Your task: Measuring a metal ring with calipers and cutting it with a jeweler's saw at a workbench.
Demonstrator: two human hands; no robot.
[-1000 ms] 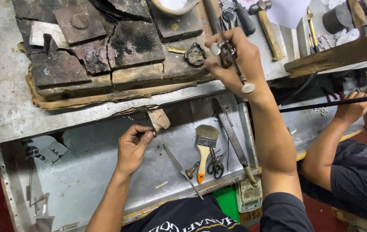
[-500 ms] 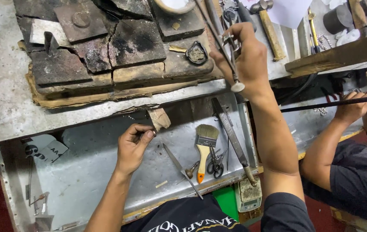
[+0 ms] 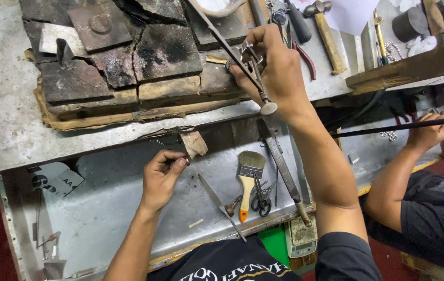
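My right hand (image 3: pixel 279 70) reaches up over the workbench and grips a thin metal hand tool (image 3: pixel 256 78) with a round knob at its lower end. It sits at the right edge of the charred, cracked soldering blocks (image 3: pixel 128 57). My left hand (image 3: pixel 162 174) is lower, over the metal tray (image 3: pixel 107 208), with thumb and fingers pinched on a tiny object against the small wooden bench peg (image 3: pixel 195 143). What the fingers pinch is too small to make out.
A brush (image 3: pixel 248 177) with an orange handle, small scissors (image 3: pixel 261 200), a long file (image 3: pixel 282 166) and a flat metal strip (image 3: pixel 219 203) lie in the tray. A hammer (image 3: pixel 326 26) and pliers lie at the bench top. Another person's hands (image 3: pixel 435 132) hold a dark rod at right.
My right hand has shifted a little left and up along the blocks with the tool. My left hand has stayed pinched at the bench peg.
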